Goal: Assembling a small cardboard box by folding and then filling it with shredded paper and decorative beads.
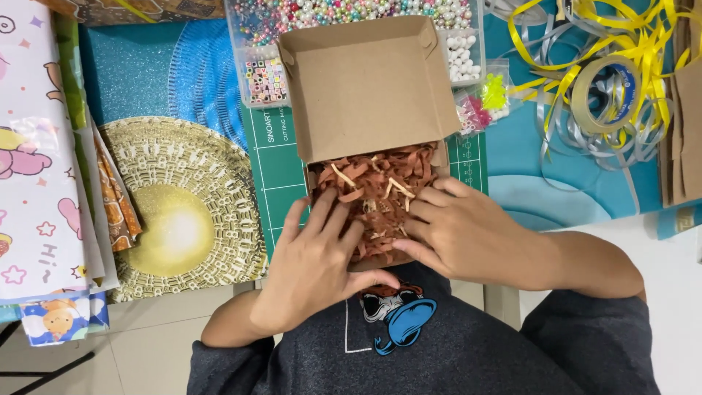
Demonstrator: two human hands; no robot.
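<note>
A brown cardboard box (316,175) sits on a green cutting mat (274,175), its lid (365,88) standing open toward the far side. The box is filled with brown and tan shredded paper (376,179). My left hand (314,260) lies flat on the shreds at the near left, fingers spread, thumb hooked around the box's near edge. From the right, my right hand (461,234) presses on the shreds, fingers pointing left. Neither hand grips anything.
A gold round plate (175,212) lies left of the mat, with patterned wrapping papers (36,161) beyond it. A clear tray of beads (278,29) stands behind the lid. Yellow and silver ribbons (599,66) and a tape roll (607,91) lie at the far right.
</note>
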